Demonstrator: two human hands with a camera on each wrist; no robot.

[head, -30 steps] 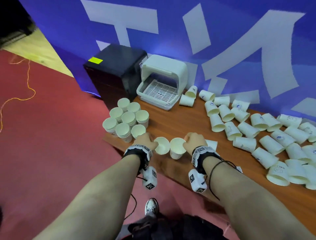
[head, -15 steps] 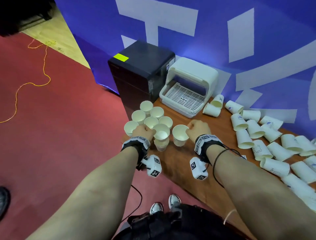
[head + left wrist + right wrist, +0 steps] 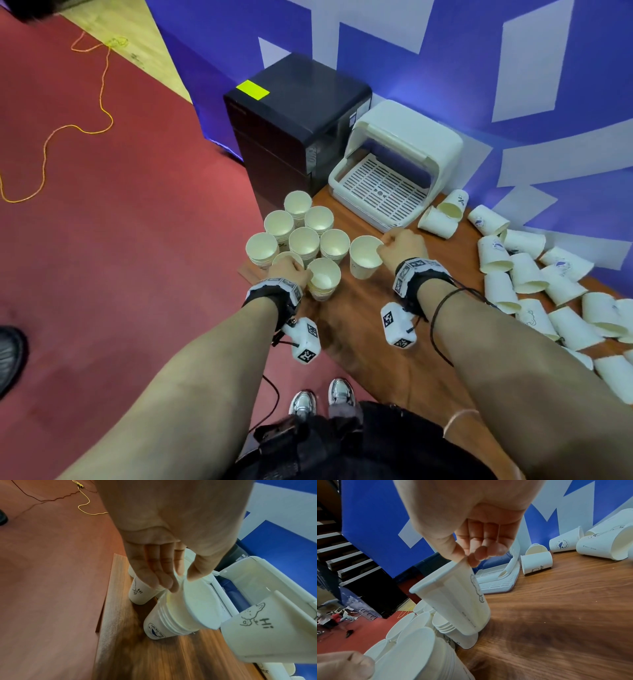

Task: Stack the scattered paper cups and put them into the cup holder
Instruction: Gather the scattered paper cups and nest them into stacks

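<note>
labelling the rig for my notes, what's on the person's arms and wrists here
Both forearms are bare, no sleeves. Each wrist carries a black strap with a band of black-and-white square markers, and a white camera block with the same markers hangs under it: left wrist, right wrist. The right forearm also has a thin black cable loop and a pale thin band.

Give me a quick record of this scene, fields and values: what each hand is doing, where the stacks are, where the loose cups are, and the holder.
left hand: pinches the rim of the top cup of a short stack standing upright on the table
right hand: pinches the rim of a single cup, upright
other stacks: upright, clustered at the table's left corner
loose cups: lying on their sides, to the right
cup holder: white, lid open, no cup in it
</note>
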